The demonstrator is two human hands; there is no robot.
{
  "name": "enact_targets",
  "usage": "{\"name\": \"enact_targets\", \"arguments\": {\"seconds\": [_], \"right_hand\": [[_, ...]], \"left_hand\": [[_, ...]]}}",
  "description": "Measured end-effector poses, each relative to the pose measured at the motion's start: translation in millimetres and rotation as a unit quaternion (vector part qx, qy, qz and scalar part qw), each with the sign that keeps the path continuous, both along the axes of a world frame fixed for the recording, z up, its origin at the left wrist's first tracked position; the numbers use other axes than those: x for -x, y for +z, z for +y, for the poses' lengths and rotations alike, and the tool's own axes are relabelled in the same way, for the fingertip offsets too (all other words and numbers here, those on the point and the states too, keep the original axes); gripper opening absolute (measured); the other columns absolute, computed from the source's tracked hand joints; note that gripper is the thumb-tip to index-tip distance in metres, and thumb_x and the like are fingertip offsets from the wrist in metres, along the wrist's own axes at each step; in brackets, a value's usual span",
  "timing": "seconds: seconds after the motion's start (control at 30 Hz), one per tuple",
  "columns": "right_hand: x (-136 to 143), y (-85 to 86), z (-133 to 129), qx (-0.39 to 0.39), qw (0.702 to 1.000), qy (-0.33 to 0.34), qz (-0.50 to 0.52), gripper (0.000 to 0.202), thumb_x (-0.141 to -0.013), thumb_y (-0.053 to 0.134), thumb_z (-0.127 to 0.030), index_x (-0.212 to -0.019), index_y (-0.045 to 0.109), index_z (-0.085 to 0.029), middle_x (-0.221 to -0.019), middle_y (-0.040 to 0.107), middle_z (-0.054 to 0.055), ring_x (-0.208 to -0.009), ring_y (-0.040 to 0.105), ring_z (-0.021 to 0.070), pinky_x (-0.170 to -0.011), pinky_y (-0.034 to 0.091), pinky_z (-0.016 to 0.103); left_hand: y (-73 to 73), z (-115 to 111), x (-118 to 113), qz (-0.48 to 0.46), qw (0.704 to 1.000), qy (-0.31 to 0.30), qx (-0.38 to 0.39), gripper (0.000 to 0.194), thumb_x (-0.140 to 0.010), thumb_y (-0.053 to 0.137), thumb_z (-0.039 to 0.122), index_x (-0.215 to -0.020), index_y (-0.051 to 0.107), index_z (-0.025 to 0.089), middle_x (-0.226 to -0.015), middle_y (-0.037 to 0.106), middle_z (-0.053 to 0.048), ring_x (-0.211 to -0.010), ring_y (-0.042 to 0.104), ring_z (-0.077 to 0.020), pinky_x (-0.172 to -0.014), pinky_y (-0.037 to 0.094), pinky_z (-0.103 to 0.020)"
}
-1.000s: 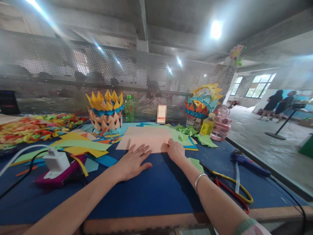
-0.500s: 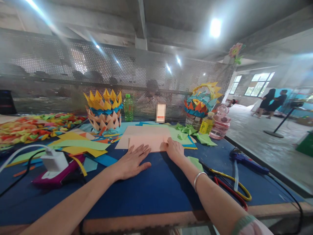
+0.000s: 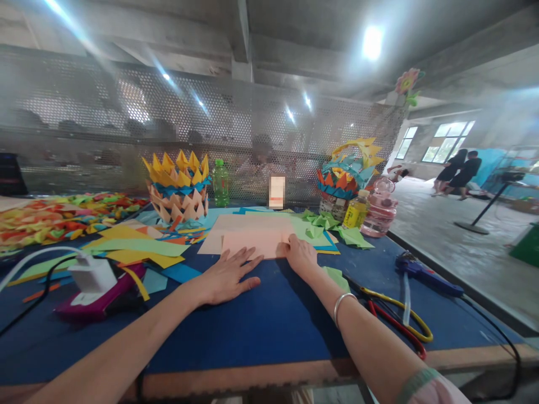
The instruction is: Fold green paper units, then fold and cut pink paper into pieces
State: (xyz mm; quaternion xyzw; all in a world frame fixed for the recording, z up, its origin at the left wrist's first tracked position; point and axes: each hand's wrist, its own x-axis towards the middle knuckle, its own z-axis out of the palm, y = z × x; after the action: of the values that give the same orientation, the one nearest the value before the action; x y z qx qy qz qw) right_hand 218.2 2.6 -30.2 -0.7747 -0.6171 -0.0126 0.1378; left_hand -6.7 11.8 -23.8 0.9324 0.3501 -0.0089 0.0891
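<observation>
A peach sheet of paper [image 3: 252, 245] lies at the middle of the blue table, its near part folded over. My left hand [image 3: 233, 272] rests flat across its near edge, fingers spread and thumb pointing right. At the sheet's right end is my right hand [image 3: 301, 255], its fingers curled closed on the paper; the fingertips are partly hidden. Beneath and behind lie more sheets, among them a light green sheet [image 3: 305, 233]. Folded green paper pieces [image 3: 322, 220] sit just beyond my right hand.
To the right lie scissors [image 3: 398, 325] with red and yellow handles and a blue glue gun [image 3: 433, 279]. Paper baskets [image 3: 179, 191], a green bottle [image 3: 220, 184] and a yellow bottle [image 3: 356, 210] stand behind. On the left are a purple power strip [image 3: 101, 297] and heaped paper pieces [image 3: 71, 219].
The fingers of my left hand have shifted very slightly over the paper. My right hand stays in place. People in the far background have moved.
</observation>
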Motion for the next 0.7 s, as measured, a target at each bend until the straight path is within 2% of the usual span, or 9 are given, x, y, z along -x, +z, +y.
{"name": "enact_targets", "arguments": {"seconds": [0.1, 0.17, 0.23, 0.43, 0.53, 0.7], "right_hand": [[3, 4.1, -4, -0.004, 1.000, 0.003, 0.012, 0.037, -0.092, 0.041, -0.048, -0.109, 0.053, -0.016, -0.101, 0.070, 0.015, -0.097, 0.066, 0.0278, -0.077, 0.045, 0.034], [7, 6.9, -8, -0.011, 0.999, 0.004, 0.031, 0.059, -0.083, 0.047, -0.063, -0.115, 0.050, -0.013, -0.103, 0.069, 0.018, -0.101, 0.064, 0.0314, -0.081, 0.045, 0.038], [11, 9.0, -11, -0.014, 0.998, 0.003, 0.055, 0.077, -0.074, 0.053, -0.071, -0.120, 0.047, -0.010, -0.108, 0.066, 0.022, -0.107, 0.061, 0.0351, -0.086, 0.044, 0.043], [15, 8.3, -12, -0.016, 0.995, -0.002, 0.095, 0.093, -0.067, 0.057, -0.074, -0.131, 0.040, -0.009, -0.127, 0.056, 0.024, -0.120, 0.051, 0.0388, -0.097, 0.036, 0.053], [14, 7.5, -10, -0.012, 0.994, -0.008, 0.104, 0.095, -0.066, 0.059, -0.072, -0.134, 0.038, -0.009, -0.131, 0.053, 0.024, -0.122, 0.049, 0.0387, -0.098, 0.035, 0.053], [8, 6.6, -8, -0.004, 0.994, 0.001, 0.109, 0.092, -0.069, 0.063, -0.066, -0.135, 0.036, -0.008, -0.129, 0.056, 0.024, -0.121, 0.051, 0.0372, -0.096, 0.038, 0.048]], "left_hand": [[-1.4, 1, 1, 0.003, 1.000, -0.003, -0.007, 0.070, -0.091, 0.018, 0.068, -0.150, 0.019, 0.031, -0.158, 0.010, -0.007, -0.145, 0.009, -0.0301, -0.113, 0.009, -0.057], [-2.7, 2, 1, 0.006, 1.000, -0.003, -0.012, 0.070, -0.090, 0.018, 0.068, -0.150, 0.018, 0.032, -0.158, 0.010, -0.007, -0.145, 0.008, -0.0298, -0.113, 0.009, -0.056], [-2.9, 2, 1, 0.004, 1.000, -0.004, -0.012, 0.069, -0.090, 0.018, 0.068, -0.150, 0.017, 0.033, -0.158, 0.010, -0.007, -0.145, 0.008, -0.0302, -0.112, 0.010, -0.057], [4.2, -3, -3, 0.010, 1.000, 0.001, -0.008, 0.071, -0.090, 0.019, 0.068, -0.150, 0.017, 0.031, -0.158, 0.011, -0.008, -0.145, 0.009, -0.0301, -0.113, 0.010, -0.056], [5.3, -4, -4, 0.009, 1.000, 0.005, -0.005, 0.072, -0.090, 0.019, 0.069, -0.150, 0.020, 0.028, -0.158, 0.012, -0.009, -0.145, 0.009, -0.0302, -0.113, 0.011, -0.056], [-1.2, 0, -2, 0.008, 1.000, 0.008, -0.014, 0.074, -0.089, 0.019, 0.069, -0.150, 0.021, 0.028, -0.158, 0.011, -0.008, -0.145, 0.010, -0.0293, -0.113, 0.010, -0.055]]}}
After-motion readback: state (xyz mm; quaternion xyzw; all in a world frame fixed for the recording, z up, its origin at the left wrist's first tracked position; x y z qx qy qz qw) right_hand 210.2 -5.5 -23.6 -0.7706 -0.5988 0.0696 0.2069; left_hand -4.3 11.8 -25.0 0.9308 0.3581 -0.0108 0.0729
